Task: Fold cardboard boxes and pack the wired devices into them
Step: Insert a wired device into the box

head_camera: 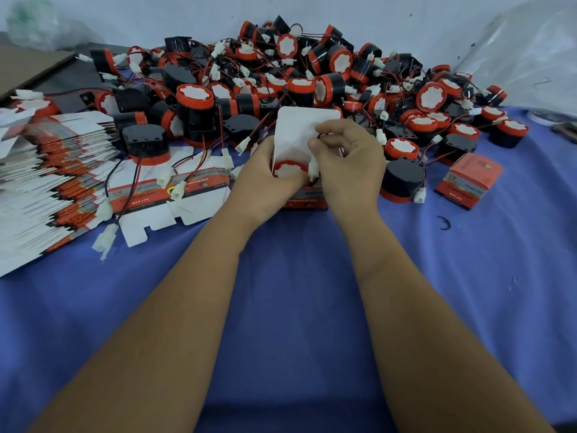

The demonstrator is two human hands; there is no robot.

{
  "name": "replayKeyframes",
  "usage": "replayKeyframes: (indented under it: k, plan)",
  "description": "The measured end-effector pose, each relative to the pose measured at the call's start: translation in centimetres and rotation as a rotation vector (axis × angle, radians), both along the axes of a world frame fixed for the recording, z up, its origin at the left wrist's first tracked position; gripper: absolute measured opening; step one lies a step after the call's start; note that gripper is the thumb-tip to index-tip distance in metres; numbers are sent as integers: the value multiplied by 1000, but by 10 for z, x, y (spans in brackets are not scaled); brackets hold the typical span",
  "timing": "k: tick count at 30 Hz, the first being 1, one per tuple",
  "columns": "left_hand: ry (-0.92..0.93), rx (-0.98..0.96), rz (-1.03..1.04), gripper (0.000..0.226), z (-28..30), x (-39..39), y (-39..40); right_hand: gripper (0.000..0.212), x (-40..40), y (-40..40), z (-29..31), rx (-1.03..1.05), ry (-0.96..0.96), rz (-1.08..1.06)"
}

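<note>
Left hand (268, 179) gripping open box (304, 200) holding device (288, 168) | right hand (346, 160) pinching white connector (313, 170) over box

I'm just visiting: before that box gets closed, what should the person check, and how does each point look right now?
1. Device seated in the open box: ok.
2. White connector tucked inside: not ok, right hand pinches it at the opening.
3. Left hand steadies the box: ok.
4. Lid flap up and free: ok.
5. Wire fully in: cannot tell.
</note>
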State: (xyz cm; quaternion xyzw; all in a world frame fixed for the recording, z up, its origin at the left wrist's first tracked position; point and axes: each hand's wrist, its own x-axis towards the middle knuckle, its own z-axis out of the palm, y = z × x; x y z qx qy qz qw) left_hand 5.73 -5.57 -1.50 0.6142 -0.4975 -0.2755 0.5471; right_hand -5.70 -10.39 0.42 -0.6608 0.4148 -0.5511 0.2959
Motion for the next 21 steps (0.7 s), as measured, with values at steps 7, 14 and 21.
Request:
replayKeyframes:
  k: [7, 14, 21]
  plan:
    - [32, 16, -31, 41, -2, 5, -2, 19, -4, -6, -3, -79, 101, -52]
    - [57, -50, 104, 46, -2, 3, -3, 35, -7, -8, -6, -192, 473, 20]
    - [46, -81, 143, 43, -3, 4, -4, 43, -8, -6, -7, -263, 445, 54]
